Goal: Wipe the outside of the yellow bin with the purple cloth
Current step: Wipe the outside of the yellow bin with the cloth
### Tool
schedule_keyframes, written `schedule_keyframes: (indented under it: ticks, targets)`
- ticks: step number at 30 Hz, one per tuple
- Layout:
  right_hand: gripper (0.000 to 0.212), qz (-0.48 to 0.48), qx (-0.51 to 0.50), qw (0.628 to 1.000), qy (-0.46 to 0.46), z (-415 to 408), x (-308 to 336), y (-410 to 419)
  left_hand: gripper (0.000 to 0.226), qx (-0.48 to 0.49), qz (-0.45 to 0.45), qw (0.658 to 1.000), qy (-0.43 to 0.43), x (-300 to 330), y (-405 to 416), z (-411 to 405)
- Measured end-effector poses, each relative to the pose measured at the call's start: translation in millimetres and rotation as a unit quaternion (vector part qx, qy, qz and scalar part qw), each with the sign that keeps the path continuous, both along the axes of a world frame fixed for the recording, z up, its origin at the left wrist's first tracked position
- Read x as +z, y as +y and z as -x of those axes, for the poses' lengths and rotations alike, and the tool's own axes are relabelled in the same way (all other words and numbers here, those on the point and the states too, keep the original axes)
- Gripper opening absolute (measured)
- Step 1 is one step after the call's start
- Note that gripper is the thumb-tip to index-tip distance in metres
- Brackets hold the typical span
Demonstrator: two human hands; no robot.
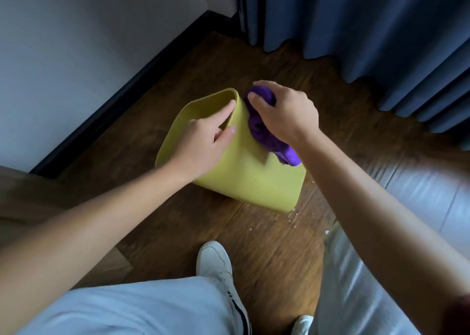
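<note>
The yellow bin lies tipped on the wooden floor, its open mouth turned toward the wall at upper left. My left hand holds the rim, fingers reaching inside the mouth and thumb pressed on the outer wall. My right hand grips the bunched purple cloth and presses it against the bin's outer side near the rim. A tail of the cloth hangs down past my wrist.
A white wall with a dark skirting board runs along the left. Blue curtains hang at the back and right. My white shoe and light trousers fill the foreground. Small white crumbs lie by the bin's base.
</note>
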State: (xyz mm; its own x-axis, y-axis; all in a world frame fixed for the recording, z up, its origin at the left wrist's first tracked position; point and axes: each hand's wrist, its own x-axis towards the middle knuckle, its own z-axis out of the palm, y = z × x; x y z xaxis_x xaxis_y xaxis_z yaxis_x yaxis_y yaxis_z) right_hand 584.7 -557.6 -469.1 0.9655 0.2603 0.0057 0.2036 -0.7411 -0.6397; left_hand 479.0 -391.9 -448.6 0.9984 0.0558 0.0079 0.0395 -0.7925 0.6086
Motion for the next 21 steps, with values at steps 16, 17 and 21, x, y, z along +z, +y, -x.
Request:
schedule_keyframes:
  ticks: [16, 17, 21]
  targets:
    - [0.03, 0.159, 0.096, 0.982, 0.018, -15, 48, -12, 0.052, -0.14, -0.014, 0.99, -0.019, 1, 4, 0]
    - [0.028, 0.161, 0.094, 0.982, 0.016, -14, 48, -12, 0.052, -0.143, -0.014, 0.989, -0.018, 0, 4, 0]
    - [0.028, 0.167, 0.08, 0.983, 0.014, -10, 48, -14, 0.048, -0.07, 0.141, 0.984, 0.082, 8, 18, -5]
